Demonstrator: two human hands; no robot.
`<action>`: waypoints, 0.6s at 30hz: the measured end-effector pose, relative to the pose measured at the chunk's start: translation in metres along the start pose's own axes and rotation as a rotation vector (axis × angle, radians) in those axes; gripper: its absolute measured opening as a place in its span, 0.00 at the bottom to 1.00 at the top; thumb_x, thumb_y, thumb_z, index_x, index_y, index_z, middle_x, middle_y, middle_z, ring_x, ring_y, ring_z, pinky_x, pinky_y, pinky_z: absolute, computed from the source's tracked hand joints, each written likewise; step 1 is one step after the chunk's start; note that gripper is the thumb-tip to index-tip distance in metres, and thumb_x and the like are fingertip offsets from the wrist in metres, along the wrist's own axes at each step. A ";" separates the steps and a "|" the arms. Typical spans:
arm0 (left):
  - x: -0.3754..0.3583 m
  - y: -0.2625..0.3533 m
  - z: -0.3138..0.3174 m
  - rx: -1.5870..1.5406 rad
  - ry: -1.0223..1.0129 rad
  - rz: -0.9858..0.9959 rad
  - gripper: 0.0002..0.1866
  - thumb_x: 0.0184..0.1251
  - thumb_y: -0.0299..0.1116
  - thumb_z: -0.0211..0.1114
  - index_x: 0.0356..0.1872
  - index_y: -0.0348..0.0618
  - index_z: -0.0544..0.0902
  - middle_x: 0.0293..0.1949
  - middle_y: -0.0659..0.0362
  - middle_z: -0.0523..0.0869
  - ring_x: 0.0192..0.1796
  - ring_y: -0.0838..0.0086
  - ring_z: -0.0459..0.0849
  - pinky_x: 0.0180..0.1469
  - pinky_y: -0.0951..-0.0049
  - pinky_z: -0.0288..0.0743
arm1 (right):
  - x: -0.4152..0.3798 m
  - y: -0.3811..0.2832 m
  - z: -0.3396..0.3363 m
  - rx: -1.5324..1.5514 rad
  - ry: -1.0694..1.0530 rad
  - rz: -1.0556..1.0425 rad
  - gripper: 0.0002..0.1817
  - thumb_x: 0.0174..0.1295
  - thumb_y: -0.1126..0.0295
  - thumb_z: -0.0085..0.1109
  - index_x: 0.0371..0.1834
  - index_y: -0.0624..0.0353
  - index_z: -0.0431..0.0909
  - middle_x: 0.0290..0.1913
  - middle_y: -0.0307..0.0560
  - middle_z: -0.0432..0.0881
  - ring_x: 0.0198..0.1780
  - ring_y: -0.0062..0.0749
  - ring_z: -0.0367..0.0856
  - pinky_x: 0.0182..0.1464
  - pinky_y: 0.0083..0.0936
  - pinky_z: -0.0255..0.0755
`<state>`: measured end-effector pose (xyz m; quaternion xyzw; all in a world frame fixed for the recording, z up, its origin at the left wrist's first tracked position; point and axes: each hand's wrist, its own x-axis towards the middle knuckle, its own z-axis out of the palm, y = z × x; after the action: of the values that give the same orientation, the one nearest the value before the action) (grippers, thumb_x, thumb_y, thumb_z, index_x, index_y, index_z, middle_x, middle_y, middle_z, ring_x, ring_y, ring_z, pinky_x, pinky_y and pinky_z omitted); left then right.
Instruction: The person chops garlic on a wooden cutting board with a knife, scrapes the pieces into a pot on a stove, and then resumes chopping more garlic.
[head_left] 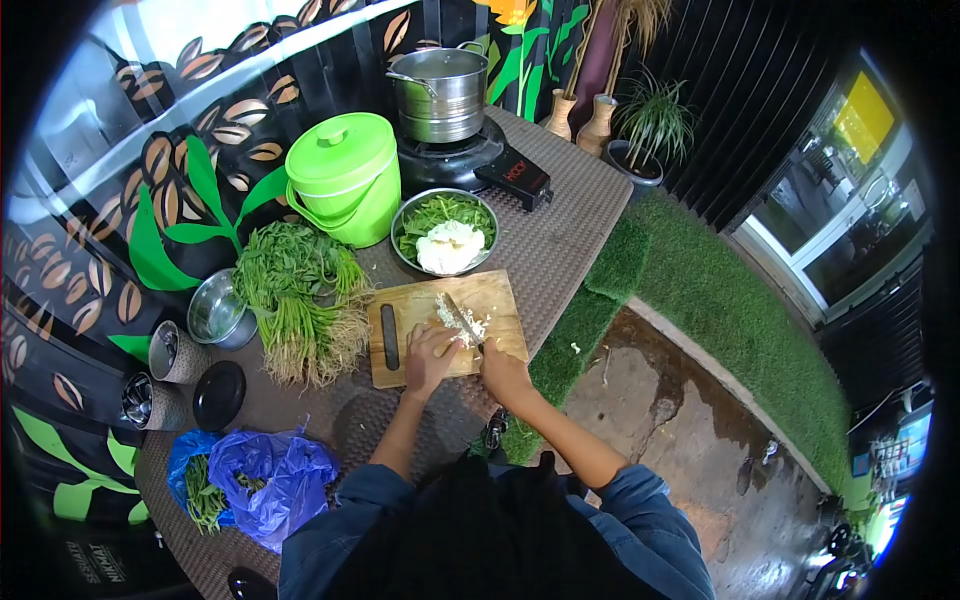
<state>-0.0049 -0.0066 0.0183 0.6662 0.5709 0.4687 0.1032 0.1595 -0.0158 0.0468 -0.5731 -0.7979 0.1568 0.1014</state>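
Note:
A wooden cutting board (415, 300) lies on the table in front of me. Finely chopped white pieces that look like garlic (480, 326) are scattered over it. My right hand (505, 376) is closed round the handle of a knife (462, 317), whose blade rests among the pieces, pointing away to the upper left. On the board beside the blade, my left hand (430, 355) has its fingers bent down, with the tips at some of the white pieces. Just beyond the board stands a metal bowl (493, 243) holding cut greens (440, 210) and a white mass (450, 247).
Left of the board lies a big rooted bunch of greens (300, 290). Behind it are a lidded green bucket (343, 180) and a pot (440, 95) on a gas stove (450, 160). An empty bowl (222, 312), utensil cups (178, 355) and blue plastic bags (270, 480) stand at left.

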 end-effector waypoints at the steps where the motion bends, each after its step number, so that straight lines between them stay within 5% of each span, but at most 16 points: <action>1: 0.000 0.000 -0.001 -0.004 -0.026 0.016 0.07 0.52 0.33 0.72 0.34 0.47 0.88 0.36 0.64 0.86 0.45 0.68 0.77 0.52 0.68 0.66 | -0.002 0.000 -0.003 -0.002 0.001 0.001 0.08 0.62 0.72 0.46 0.40 0.65 0.64 0.25 0.61 0.82 0.29 0.53 0.85 0.29 0.41 0.79; 16: -0.001 -0.002 -0.002 0.027 -0.052 0.062 0.04 0.52 0.28 0.71 0.31 0.45 0.88 0.36 0.64 0.87 0.44 0.68 0.77 0.52 0.69 0.67 | -0.009 -0.012 0.015 0.053 0.023 0.070 0.10 0.63 0.71 0.47 0.43 0.65 0.65 0.26 0.61 0.82 0.30 0.55 0.84 0.33 0.44 0.79; 18: -0.002 -0.003 -0.001 0.018 -0.057 0.054 0.04 0.52 0.28 0.71 0.30 0.45 0.88 0.37 0.63 0.87 0.44 0.68 0.77 0.52 0.70 0.67 | -0.011 -0.020 0.040 -0.088 0.248 0.081 0.11 0.63 0.69 0.47 0.43 0.65 0.65 0.27 0.63 0.82 0.32 0.58 0.84 0.33 0.46 0.79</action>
<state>-0.0076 -0.0078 0.0161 0.6955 0.5536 0.4469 0.1007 0.1322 -0.0377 0.0170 -0.6237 -0.7616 0.0538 0.1675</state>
